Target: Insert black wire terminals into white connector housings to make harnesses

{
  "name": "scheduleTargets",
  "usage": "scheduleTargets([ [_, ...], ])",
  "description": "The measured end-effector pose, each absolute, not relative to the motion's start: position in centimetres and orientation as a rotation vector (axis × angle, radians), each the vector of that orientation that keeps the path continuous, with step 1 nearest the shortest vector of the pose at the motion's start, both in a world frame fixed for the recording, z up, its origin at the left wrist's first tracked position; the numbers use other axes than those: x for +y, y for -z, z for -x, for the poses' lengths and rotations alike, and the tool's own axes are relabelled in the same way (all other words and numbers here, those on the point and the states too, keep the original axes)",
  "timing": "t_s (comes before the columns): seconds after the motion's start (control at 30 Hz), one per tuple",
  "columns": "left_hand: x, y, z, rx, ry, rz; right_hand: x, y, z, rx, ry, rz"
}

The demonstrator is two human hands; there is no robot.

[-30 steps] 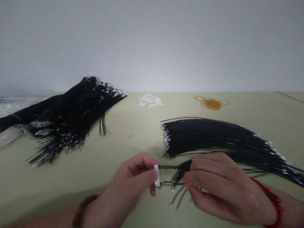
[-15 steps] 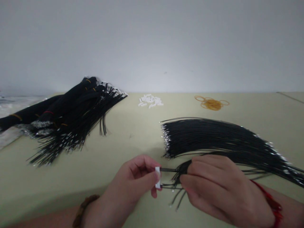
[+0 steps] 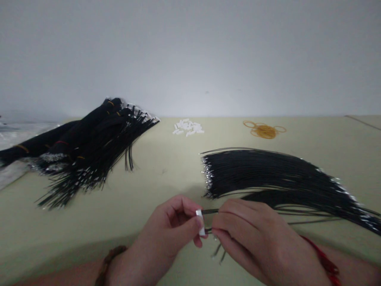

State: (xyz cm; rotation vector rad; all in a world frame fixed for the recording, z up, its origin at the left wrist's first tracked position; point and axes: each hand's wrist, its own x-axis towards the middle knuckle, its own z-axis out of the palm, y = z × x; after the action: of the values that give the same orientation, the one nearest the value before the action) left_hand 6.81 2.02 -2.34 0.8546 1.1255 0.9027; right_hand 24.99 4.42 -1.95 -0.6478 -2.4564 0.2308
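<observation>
"Fingers [image 3: 182, 205] of the left hand [image 3: 159, 232]: what are they on?"

"Pinching a small white connector [image 3: 201, 223] between fingertips and thumb, near six o'clock."

"And the right hand [image 3: 253, 238]?"

"Its fingers [image 3: 238, 214] are pressed together around thin black wires [image 3: 212, 211], which run across to that connector."

"What lies beyond them?"

"A fanned bunch of black wires [image 3: 262, 174] with silver tips sits on the counter [image 3: 149, 190] at two o'clock, just past the right hand. Bundled black wires [image 3: 89, 155] lie at ten o'clock, a small heap of white connectors [image 3: 187, 127] at twelve, and rubber bands [image 3: 264, 132] at one."

"Anything on the wrists?"

"Wooden beads [image 3: 107, 266] on the left, a red cord [image 3: 323, 258] on the right."
</observation>
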Motion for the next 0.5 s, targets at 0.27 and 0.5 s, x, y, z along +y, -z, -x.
scheduleTargets([
  [0.27,1.5,1.9,-6.9,1.018,-0.984,-1.076,4.7,0.4,-24.9,-2.426,-0.175,0.749],
  [0.5,1.2,0.7,-6.3,0.954,-1.056,-1.194,4.7,0.8,-25.5,-2.605,0.317,0.627],
])
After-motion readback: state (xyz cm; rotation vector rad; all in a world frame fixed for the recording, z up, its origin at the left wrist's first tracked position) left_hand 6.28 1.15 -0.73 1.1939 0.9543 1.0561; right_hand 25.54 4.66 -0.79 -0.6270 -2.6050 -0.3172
